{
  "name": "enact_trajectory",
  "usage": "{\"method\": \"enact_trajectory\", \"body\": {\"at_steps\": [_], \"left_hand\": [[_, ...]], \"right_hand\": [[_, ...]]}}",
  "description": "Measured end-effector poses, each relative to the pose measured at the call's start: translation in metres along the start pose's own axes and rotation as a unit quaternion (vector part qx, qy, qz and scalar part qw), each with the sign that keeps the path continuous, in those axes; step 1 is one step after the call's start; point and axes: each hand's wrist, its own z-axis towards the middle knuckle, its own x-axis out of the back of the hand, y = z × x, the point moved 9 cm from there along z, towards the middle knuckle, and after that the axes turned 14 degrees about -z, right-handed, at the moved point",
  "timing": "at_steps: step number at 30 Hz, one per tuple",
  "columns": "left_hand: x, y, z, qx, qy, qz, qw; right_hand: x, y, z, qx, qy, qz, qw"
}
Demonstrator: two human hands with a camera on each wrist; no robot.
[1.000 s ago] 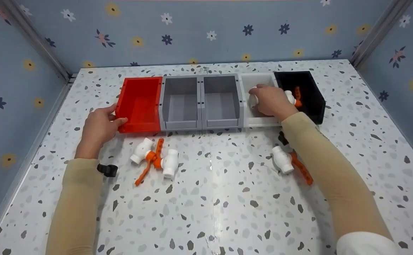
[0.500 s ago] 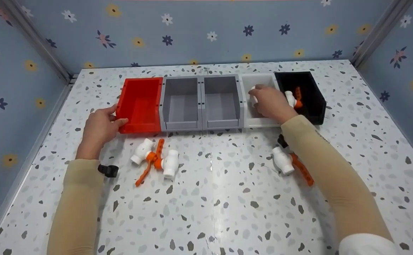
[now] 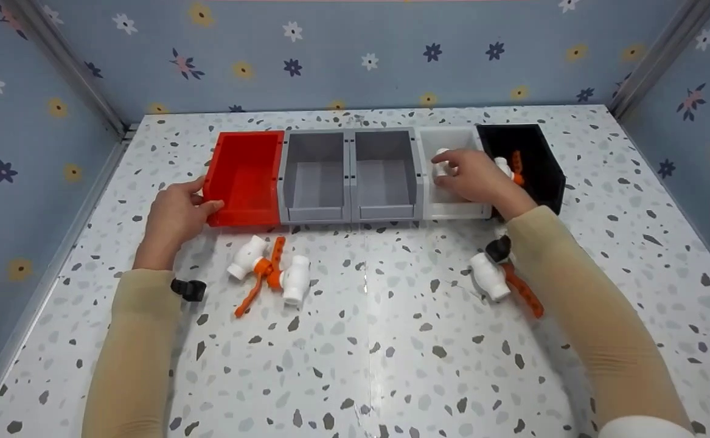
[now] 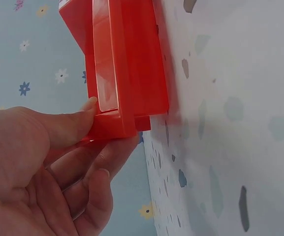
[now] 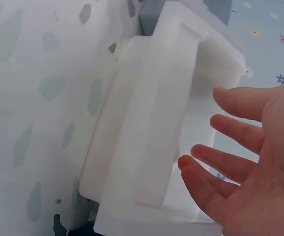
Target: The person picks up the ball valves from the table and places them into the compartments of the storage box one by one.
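At the left end of the row, my left hand (image 3: 175, 216) grips the front left corner of a red plastic bin (image 3: 245, 219). In the left wrist view the thumb lies over the bin's rim and the fingers are against its outside. My right hand (image 3: 473, 175) is over the white bin (image 3: 457, 211), its fingers spread and apart in the right wrist view. A white piece of a valve (image 3: 442, 154) shows in that bin by the fingertips, mostly hidden by the hand. The black bin (image 3: 549, 176) holds a white ball valve (image 3: 502, 164) with an orange handle.
Two grey bins (image 3: 315, 213) stand between the red and white ones. On the speckled table two orange-handled ball valves (image 3: 296, 280) lie together at front left. Another ball valve (image 3: 490, 278) lies at front right, beside my right sleeve. Flowered panels (image 3: 355, 55) enclose the back and sides.
My right hand has opened away from the white valve in the white bin and shifted slightly right. The left hand keeps its grip on the red bin.
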Motion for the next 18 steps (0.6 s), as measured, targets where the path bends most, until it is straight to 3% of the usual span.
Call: {"method": "enact_trajectory", "body": {"at_steps": [8, 18], "left_hand": [[-0.001, -0.002, -0.001, 0.013, -0.002, -0.001, 0.9999], [0.001, 0.0, -0.001, 0.008, 0.001, -0.001, 1.0]], "right_hand": [[0.002, 0.008, -0.02, -0.021, -0.016, 0.09, 0.996], [0.001, 0.008, -0.052, 0.02, 0.0, 0.125, 0.992]]}}
